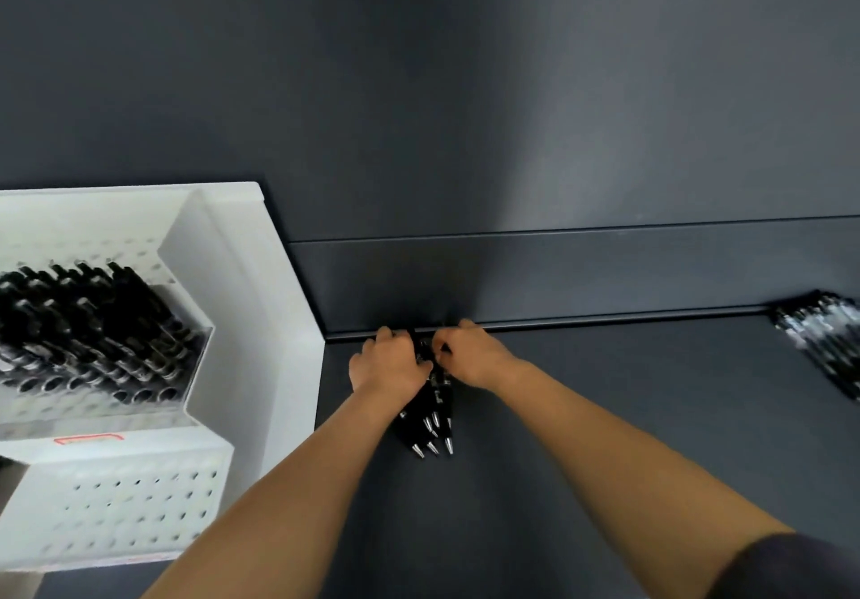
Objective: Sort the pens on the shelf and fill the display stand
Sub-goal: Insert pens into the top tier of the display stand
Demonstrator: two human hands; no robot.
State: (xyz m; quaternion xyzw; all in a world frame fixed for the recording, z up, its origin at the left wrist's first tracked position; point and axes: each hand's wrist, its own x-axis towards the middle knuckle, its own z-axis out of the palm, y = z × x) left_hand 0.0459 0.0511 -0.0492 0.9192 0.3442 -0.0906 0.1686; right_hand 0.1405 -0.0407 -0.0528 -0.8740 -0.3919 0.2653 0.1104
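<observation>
A bundle of black pens (435, 417) with silver tips pointing toward me lies on the dark shelf (605, 435), against its back ledge. My left hand (388, 361) grips the bundle from the left, fingers curled over it. From the right, my right hand (467, 356) pinches the upper ends of the pens. The pens' upper halves are hidden under both hands. At the left stands a white perforated display stand (242, 301), its clear compartment packed with several black pens (88, 333).
Another heap of black pens (823, 342), blurred, lies at the shelf's right edge by the back ledge. A dark grey back wall (465, 110) rises behind the shelf. The stand's lower tier (116, 505) is white and perforated, with a red label.
</observation>
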